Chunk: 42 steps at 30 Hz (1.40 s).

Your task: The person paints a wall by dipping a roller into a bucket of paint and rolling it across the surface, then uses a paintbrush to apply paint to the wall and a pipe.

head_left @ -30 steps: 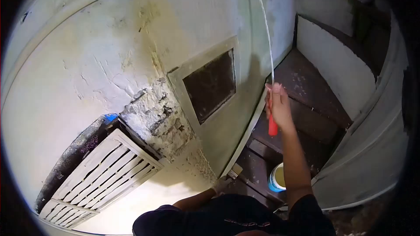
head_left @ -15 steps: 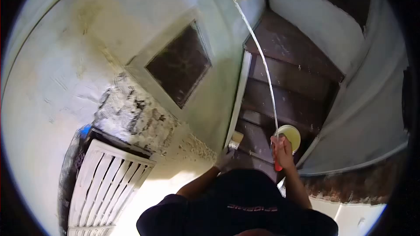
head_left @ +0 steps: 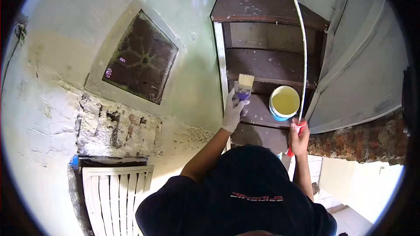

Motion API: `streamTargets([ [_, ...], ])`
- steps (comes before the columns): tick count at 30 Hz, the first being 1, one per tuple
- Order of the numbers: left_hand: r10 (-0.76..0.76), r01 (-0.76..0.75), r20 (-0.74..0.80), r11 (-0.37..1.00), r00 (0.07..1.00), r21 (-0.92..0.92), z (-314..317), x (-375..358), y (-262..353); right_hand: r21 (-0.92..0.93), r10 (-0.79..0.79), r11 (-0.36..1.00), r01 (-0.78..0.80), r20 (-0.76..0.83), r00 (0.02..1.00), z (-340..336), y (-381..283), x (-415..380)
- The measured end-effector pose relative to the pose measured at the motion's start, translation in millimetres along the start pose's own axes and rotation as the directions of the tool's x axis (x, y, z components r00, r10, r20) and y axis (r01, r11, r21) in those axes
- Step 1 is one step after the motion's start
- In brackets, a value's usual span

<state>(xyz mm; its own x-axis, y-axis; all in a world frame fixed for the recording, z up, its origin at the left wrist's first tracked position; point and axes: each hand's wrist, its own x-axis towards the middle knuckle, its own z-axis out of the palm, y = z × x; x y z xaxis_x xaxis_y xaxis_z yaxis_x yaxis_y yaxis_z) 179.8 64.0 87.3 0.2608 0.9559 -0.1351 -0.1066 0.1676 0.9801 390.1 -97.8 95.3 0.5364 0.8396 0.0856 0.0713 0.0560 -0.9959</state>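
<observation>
My left hand (head_left: 233, 112), in a white glove, is closed around a paintbrush (head_left: 246, 81) with pale bristles and a purple-blue lower part. The bristles point up, away from me, over the wooden steps. My right hand (head_left: 299, 139) grips the red handle of a paint roller (head_left: 304, 48). Its long white rod curves up past the top edge, where the roller head is almost wholly out of view. Just beyond my right hand, a white and blue bucket (head_left: 281, 117) holding yellowish paint stands on a step, beside the rod.
Dark wooden stairs (head_left: 262, 63) climb ahead, spotted with paint. On the left, a pale green wall (head_left: 197, 70) has a framed mesh opening (head_left: 142, 57) and crumbling plaster (head_left: 116, 124). Below is a white slatted panel (head_left: 116, 196). A grey curved wall (head_left: 358, 91) bounds the right.
My left hand has come up and forward with the paintbrush. The roller head has left the wall area in view and gone past the top edge. My view has turned.
</observation>
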Motion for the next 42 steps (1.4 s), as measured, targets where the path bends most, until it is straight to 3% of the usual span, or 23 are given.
streamTargets([
  [2, 0.064, -0.058, 0.030, 0.984, 0.997, -0.167, 11, -2, 19, 0.014, 0.096, 0.995, -0.097, 0.025, 0.995, -6, -10, -1],
  [4, 0.078, -0.065, 0.068, 0.980, 0.995, -0.187, 10, 7, 8, 0.008, 0.076, 0.997, -0.076, 0.026, 0.997, -6, -13, -2],
  [6, -0.056, 0.135, 0.251, 0.942, 0.966, -0.309, 12, 15, 11, 0.046, 0.116, 0.992, -0.116, -0.006, 0.993, -4, -5, -4],
  [7, -0.043, 0.142, 0.280, 0.928, 0.959, -0.344, 12, 18, 12, 0.061, 0.043, 0.997, -0.042, -0.015, 0.999, -1, -3, -5],
  [11, -0.010, 0.199, 0.421, 0.892, 0.907, -0.407, 12, 29, 22, 0.155, 0.124, 0.979, -0.132, 0.057, 0.991, 3, -9, -11],
  [12, -0.002, 0.217, 0.449, 0.877, 0.894, -0.429, 12, 28, 27, 0.109, 0.073, 0.991, -0.073, 0.006, 0.997, 7, 0, -11],
  [13, 0.002, 0.159, 0.434, 0.929, 0.901, -0.333, 13, 27, 30, 0.112, 0.086, 0.990, -0.087, 0.015, 0.996, 6, 1, -11],
  [14, -0.050, 0.247, 0.474, 0.898, 0.879, -0.364, 11, 31, 32, 0.115, 0.108, 0.987, -0.110, 0.023, 0.994, 6, -6, -14],
  [16, 0.027, 0.106, 0.520, 0.969, 0.854, -0.225, 11, 32, 28, 0.157, 0.098, 0.982, -0.100, 0.016, 0.995, 4, -1, -17],
  [17, 0.024, 0.138, 0.530, 0.955, 0.848, -0.264, 15, 27, 40, 0.133, 0.075, 0.988, -0.075, 0.007, 0.997, 2, 1, -18],
  [19, 0.200, -0.204, 0.566, 0.977, 0.800, -0.056, 19, 49, 18, 0.083, 0.085, 0.993, -0.084, -0.007, 0.996, -1, 2, -24],
  [20, 0.255, -0.362, 0.582, 0.929, 0.772, 0.073, 21, 54, 15, 0.176, 0.108, 0.978, -0.115, 0.046, 0.993, 0, -7, -26],
  [22, 0.315, -0.516, 0.560, 0.821, 0.766, 0.244, 23, 56, 14, 0.131, 0.104, 0.985, -0.109, 0.041, 0.994, -2, -1, -33],
  [23, 0.294, -0.462, 0.512, 0.855, 0.807, 0.238, 26, 54, 14, 0.135, 0.084, 0.987, -0.091, 0.055, 0.995, -4, 1, -36],
  [24, 0.357, -0.587, 0.485, 0.643, 0.798, 0.492, 27, 57, 6, 0.127, 0.103, 0.986, -0.109, 0.050, 0.993, -4, 2, -39],
  [28, 0.330, -0.487, 0.359, 0.615, 0.873, 0.620, 26, 60, -32, 0.023, 0.166, 0.986, -0.166, 0.000, 0.986, -9, 13, -59],
  [30, 0.248, -0.309, 0.206, 0.882, 0.947, 0.356, 21, 77, -84, 0.037, 0.197, 0.980, -0.195, -0.042, 0.980, -6, 11, -64],
  [32, 0.293, -0.272, 0.039, 0.820, 0.955, 0.503, 17, 65, -68, 0.003, 0.240, 0.971, -0.241, -0.104, 0.965, -5, 14, -71],
  [34, -0.102, 0.098, 0.008, 0.975, 0.995, 0.199, 0, 68, -87, -0.033, 0.236, 0.970, -0.240, -0.078, 0.968, -6, 9, -75],
  [36, -0.363, 0.374, -0.123, 0.923, 0.924, 0.085, 5, 60, -67, -0.084, 0.248, 0.963, -0.255, -0.080, 0.965, -9, 12, -73],
  [38, -0.494, 0.488, -0.032, 0.865, 0.869, -0.119, -11, 66, -99, -0.076, 0.227, 0.969, -0.235, -0.100, 0.969, -13, 18, -70],
  [39, -0.484, 0.471, 0.040, 0.825, 0.874, -0.313, -11, 65, -107, -0.073, 0.226, 0.970, -0.233, -0.099, 0.969, -15, 13, -66],
  [42, -0.623, 0.619, 0.176, 0.622, 0.762, -0.479, -13, 79, -139, -0.049, 0.243, 0.968, -0.248, -0.087, 0.966, -32, 8, -58],
])
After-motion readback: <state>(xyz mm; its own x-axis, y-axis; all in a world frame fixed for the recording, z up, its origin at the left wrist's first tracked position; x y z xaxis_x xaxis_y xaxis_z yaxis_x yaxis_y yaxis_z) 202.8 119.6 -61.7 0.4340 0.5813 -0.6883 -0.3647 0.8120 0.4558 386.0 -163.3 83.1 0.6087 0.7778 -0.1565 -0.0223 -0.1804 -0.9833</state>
